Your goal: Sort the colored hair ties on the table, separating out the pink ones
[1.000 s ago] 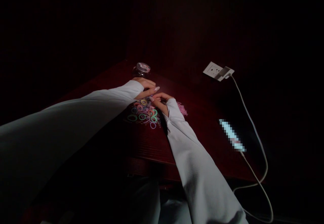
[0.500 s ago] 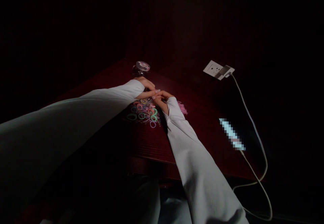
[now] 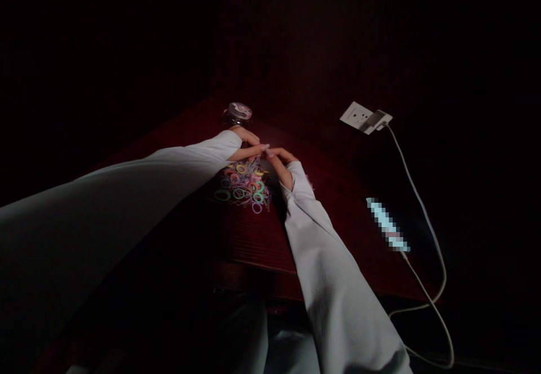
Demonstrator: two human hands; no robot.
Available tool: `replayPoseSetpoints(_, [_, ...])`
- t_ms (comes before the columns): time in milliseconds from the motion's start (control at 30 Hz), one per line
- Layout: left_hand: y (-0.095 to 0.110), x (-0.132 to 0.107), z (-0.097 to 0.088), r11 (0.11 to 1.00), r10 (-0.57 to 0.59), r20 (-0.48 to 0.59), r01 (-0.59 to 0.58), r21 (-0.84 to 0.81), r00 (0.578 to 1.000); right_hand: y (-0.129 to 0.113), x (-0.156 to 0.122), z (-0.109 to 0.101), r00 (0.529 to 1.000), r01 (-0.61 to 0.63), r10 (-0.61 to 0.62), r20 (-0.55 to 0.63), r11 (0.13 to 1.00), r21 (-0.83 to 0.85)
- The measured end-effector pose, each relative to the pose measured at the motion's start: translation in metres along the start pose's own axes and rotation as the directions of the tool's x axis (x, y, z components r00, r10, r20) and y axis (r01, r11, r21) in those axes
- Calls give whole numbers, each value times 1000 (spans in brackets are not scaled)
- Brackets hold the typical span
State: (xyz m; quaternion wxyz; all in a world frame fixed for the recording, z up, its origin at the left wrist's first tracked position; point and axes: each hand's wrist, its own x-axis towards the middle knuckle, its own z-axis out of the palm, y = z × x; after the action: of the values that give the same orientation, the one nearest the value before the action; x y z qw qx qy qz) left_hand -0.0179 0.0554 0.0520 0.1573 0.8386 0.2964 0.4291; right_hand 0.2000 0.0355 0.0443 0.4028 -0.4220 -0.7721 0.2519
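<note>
My left hand and my right hand meet with thumbs and fingertips pinched close together above the dark red table. Whatever lies between the fingertips is too small and dim to make out. Just below them spreads a pile of colourful hair ties, with green, orange, yellow and purple rings among thin strands. Part of the pile is hidden behind my left sleeve. A bit of pink strands shows past my right cuff.
A round clear container with a printed lid stands behind my left hand. At the right, a phone with a blurred screen lies on the table. Its white cable loops from a wall socket down past the table's edge.
My right hand has shifted slightly right and up, its thumb now straighter. It covers more of the pink strands. My left hand stays almost in place.
</note>
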Motion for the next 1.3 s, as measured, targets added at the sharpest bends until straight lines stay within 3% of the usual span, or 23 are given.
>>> replayPoseSetpoints(467, [10,1,-4,998,-44,14,45,-47,999,-2,-5,9,997,68,-61,51,985,-157])
replayPoseSetpoints(833, [8,1,-3,999,-36,-23,36,-23,999,-23,-12,0,998,50,-46,35,992,-117])
replayPoseSetpoints(1300, [11,0,-2,999,-37,-25,36,-40,999,-12,-9,8,994,81,-85,-69,995,-64])
